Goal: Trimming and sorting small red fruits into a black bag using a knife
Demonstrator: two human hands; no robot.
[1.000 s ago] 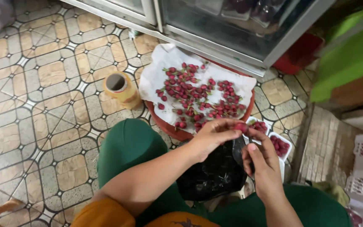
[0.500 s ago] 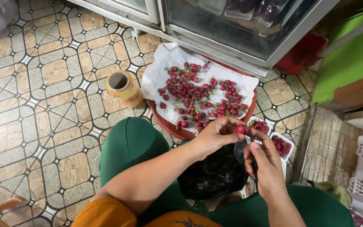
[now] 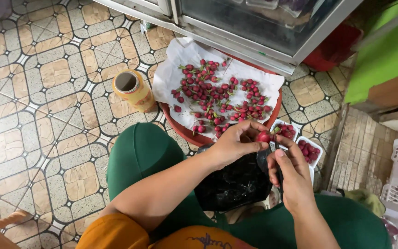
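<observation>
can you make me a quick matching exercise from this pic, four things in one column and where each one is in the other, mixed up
Things:
1. yellow tape roll
2. black bag
3. single red fruit
4. white paper with many red fruits

Places:
A. pinched in the left hand, with the right hand close beside it
B. spread over the round red tray
C. standing on the tiled floor, left of the tray
D. on the person's lap, under both hands

Pairs: 1-C, 2-D, 3-A, 4-B
</observation>
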